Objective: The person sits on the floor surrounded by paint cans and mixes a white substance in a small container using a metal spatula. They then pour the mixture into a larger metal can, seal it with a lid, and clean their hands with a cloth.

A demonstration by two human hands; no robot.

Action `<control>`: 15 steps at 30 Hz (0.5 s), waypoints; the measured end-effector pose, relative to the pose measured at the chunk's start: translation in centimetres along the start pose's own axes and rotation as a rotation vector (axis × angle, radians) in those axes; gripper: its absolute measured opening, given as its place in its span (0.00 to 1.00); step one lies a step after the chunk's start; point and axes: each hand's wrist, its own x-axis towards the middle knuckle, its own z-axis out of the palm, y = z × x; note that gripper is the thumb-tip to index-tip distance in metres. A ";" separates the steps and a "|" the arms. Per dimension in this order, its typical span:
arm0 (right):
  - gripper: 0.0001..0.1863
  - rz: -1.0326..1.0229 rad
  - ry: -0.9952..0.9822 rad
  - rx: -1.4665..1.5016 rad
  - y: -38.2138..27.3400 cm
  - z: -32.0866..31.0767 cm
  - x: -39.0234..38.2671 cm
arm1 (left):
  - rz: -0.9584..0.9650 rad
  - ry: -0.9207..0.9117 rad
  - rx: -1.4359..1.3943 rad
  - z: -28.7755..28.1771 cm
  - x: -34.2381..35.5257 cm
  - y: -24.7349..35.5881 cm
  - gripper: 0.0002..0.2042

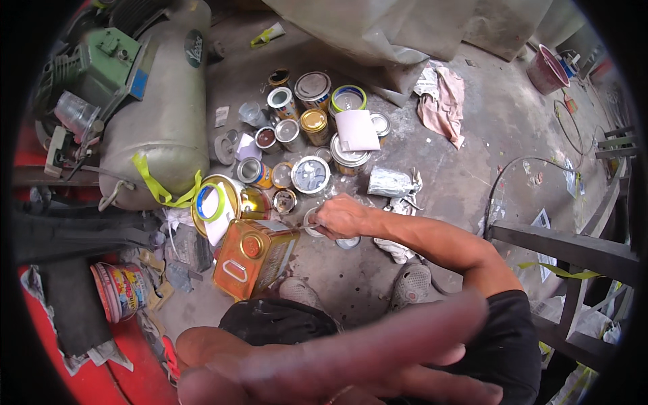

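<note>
My right hand (337, 216) reaches in from the right, its fingers closed on a pale round lid or container (312, 225), partly hidden by them. A clear round piece (347, 243) lies just below it. A small open tin (284, 201) and a larger white-topped can (310, 174) stand just beyond, among several paint cans (314, 125). An orange rectangular metal can (246, 260) stands left of the hand. My left hand (331, 351) is very close to the camera along the bottom, blurred, fingers stretched out with nothing visible in them.
A compressor tank (152, 81) is at left, beside a colourful bucket (121, 290). Plastic sheeting (378, 27) hangs behind the cans. A foil-wrapped cylinder (391, 182), crumpled cloth (439, 108) and maroon bucket (548, 71) are to the right, with a hose and a dark metal frame (574, 246).
</note>
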 end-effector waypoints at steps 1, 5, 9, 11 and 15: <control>0.09 0.021 -0.009 0.019 0.2 0.1 -0.4 | 0.039 -0.002 -0.073 -0.2 -0.1 -0.7 0.48; 0.09 -0.045 0.061 0.052 -0.1 0.8 1.0 | 0.321 -0.110 -0.301 0.0 -0.1 -4.0 0.50; 0.11 0.007 0.018 -0.010 0.6 0.4 0.5 | 0.053 -0.390 -0.261 -2.3 1.5 -1.2 0.51; 0.10 0.006 -0.013 -0.015 0.4 0.6 0.6 | -0.051 -0.482 -0.284 -2.8 2.0 -0.8 0.52; 0.10 -0.009 -0.051 0.029 0.0 1.2 0.8 | 0.009 -0.742 -0.288 -4.1 4.2 -3.0 0.53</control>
